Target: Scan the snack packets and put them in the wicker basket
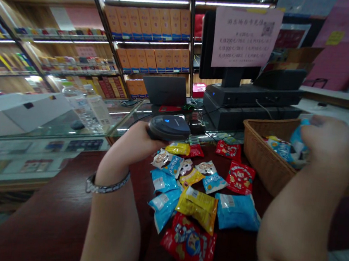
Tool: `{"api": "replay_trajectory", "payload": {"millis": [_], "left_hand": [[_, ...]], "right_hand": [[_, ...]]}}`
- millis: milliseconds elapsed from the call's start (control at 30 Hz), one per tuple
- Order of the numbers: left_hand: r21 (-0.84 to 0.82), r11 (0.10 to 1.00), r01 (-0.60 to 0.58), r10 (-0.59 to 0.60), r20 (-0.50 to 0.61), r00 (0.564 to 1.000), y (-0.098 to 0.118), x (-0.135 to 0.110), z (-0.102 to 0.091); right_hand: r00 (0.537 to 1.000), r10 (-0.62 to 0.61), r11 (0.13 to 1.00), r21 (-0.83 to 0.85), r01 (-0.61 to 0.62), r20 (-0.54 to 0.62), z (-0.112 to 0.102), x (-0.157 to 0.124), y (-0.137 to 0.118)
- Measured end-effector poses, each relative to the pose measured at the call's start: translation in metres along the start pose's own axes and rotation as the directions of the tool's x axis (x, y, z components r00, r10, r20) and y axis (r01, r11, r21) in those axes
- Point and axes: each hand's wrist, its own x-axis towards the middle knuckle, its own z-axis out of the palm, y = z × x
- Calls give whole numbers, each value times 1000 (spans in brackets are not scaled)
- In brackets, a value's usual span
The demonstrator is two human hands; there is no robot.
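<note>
My left hand is wrapped round a dark barcode scanner, held over the far edge of the snack pile. At the right, my right hand, blurred, is closed on a blue snack packet inside the wicker basket. Another blue and white packet lies in the basket. Between my arms several snack packets are spread on the dark red tabletop: a yellow packet, a blue packet, a large red packet and a smaller red packet among them.
Behind the packets stand a monitor with a pink paper sign and a grey laptop. Plastic bottles and a white box rest on the glass counter at left. Stocked shelves line the back.
</note>
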Motion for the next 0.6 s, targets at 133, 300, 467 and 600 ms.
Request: {"api": "replay_trajectory", "payload": {"millis": [133,300,467,600], "left_hand": [[-15,1000,-7,7,-8,1000,-2,0,-1],[-3,1000,23,-23,3,1000,1,-1,-2],[0,999,41,-41,17,999,-1,-3,-3],[-4,1000,2,-2,10,1000,-5,-3,-4]], "right_hand": [[996,-15,974,227,-4,85,-2,-13,-30],[636,-560,813,500,298,531,19,-53,-93],[71,-436,684,279,674,897,72,-116,-154],[-199,-330,572,363,736,923,97,-160,-174]]}}
